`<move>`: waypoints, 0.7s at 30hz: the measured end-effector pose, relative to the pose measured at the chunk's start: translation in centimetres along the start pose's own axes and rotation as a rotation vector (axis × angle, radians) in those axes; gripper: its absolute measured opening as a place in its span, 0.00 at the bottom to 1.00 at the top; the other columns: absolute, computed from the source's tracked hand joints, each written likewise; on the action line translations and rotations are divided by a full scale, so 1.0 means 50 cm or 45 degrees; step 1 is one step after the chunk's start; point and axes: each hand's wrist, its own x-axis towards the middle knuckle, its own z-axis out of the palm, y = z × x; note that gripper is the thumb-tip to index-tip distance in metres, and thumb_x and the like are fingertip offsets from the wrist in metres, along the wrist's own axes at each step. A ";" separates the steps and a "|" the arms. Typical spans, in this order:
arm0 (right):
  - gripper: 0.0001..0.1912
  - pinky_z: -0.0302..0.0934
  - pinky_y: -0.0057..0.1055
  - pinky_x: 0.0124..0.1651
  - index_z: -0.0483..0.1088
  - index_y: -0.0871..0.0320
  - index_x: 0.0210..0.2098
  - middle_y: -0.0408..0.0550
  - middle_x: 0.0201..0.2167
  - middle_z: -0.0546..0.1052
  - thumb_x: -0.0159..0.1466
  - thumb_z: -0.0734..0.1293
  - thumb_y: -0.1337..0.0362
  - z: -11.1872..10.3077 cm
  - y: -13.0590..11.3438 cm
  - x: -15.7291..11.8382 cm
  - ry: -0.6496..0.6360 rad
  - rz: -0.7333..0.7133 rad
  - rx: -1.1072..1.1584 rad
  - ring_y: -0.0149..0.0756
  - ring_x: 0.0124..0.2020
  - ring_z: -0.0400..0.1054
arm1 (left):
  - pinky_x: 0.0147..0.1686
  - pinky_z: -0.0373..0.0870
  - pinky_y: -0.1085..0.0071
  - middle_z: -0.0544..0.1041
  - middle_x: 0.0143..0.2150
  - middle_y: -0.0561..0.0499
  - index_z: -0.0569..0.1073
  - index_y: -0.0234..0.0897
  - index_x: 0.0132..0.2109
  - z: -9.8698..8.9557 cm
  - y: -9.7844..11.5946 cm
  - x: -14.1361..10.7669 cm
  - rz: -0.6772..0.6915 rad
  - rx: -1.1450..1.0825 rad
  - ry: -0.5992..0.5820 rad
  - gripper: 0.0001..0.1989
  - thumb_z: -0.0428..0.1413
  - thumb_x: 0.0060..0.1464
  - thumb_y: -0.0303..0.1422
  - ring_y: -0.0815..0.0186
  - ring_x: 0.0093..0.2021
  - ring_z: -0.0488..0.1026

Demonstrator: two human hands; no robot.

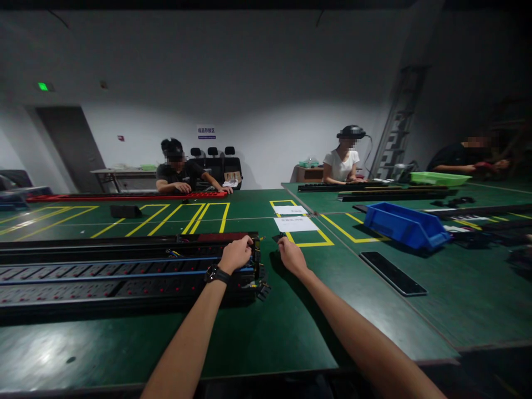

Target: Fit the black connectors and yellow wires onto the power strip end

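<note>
Long black strips [103, 289] with rows of sockets and blue edges lie side by side on the green table [249, 343] at the left. My left hand [236, 255], with a dark watch on the wrist, rests at their right end, fingers curled on the end of a strip; what it grips is hidden. To the right of that end, my right hand [291, 256] is above the table with its fingers pinched around a small dark thing, too small to name. Loose wires and black connectors [262, 290] stick out from the strip ends.
White paper sheets [296, 224] lie beyond my right hand. On the right are a blue bin [405, 226] and a black tablet [393, 272]. Across the table, a person touches a red strip [124, 196]; two other people are farther right, near a green tray [439, 178].
</note>
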 end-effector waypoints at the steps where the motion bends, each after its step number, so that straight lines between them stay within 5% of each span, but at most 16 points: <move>1: 0.14 0.57 0.32 0.43 0.70 0.58 0.49 0.53 0.41 0.79 0.73 0.55 0.65 0.000 0.001 0.000 0.001 -0.007 0.018 0.40 0.41 0.71 | 0.44 0.71 0.64 0.82 0.47 0.48 0.72 0.48 0.53 -0.001 0.000 0.000 0.000 -0.001 -0.001 0.15 0.48 0.61 0.32 0.55 0.47 0.79; 21: 0.11 0.58 0.30 0.44 0.75 0.56 0.43 0.48 0.37 0.77 0.65 0.62 0.71 0.002 -0.001 -0.011 -0.060 -0.146 0.031 0.38 0.42 0.70 | 0.44 0.71 0.66 0.83 0.45 0.48 0.74 0.47 0.50 0.000 0.001 0.001 -0.017 -0.004 -0.016 0.13 0.49 0.62 0.34 0.56 0.47 0.79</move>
